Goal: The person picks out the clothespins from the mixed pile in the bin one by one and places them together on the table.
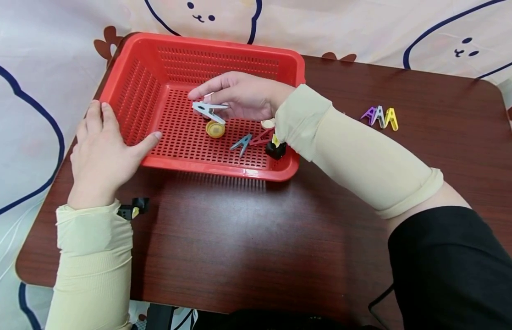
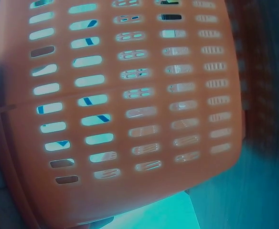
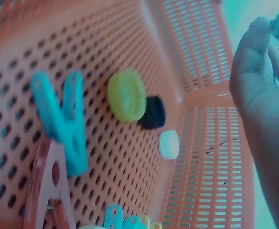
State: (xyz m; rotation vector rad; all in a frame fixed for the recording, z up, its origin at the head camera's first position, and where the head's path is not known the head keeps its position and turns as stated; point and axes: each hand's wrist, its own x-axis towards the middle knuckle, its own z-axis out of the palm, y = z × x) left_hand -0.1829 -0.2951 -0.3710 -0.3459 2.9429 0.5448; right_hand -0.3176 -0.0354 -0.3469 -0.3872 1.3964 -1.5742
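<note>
My right hand (image 1: 243,95) is over the red plastic basket (image 1: 214,170), pinching a pale clothespin (image 1: 209,110) between thumb and fingers. In the right wrist view, this hand (image 3: 261,81) stands above the basket wall. Below it on the basket floor lie a yellow cap (image 1: 215,129), a black cap (image 3: 153,112) and a white cap (image 3: 169,144). Nearer the front sit a blue clothespin (image 1: 241,144) and a red clothespin (image 3: 51,183), the latter partly hidden in the head view. With fingers extended, my left hand (image 1: 105,153) rests on the basket's left front corner.
A purple clothespin (image 1: 368,115), a whitish clothespin (image 1: 379,117) and a yellow clothespin (image 1: 391,119) stand in a row on the brown table (image 1: 247,243), right of the basket. Behind the table hangs a printed cloth (image 1: 363,27).
</note>
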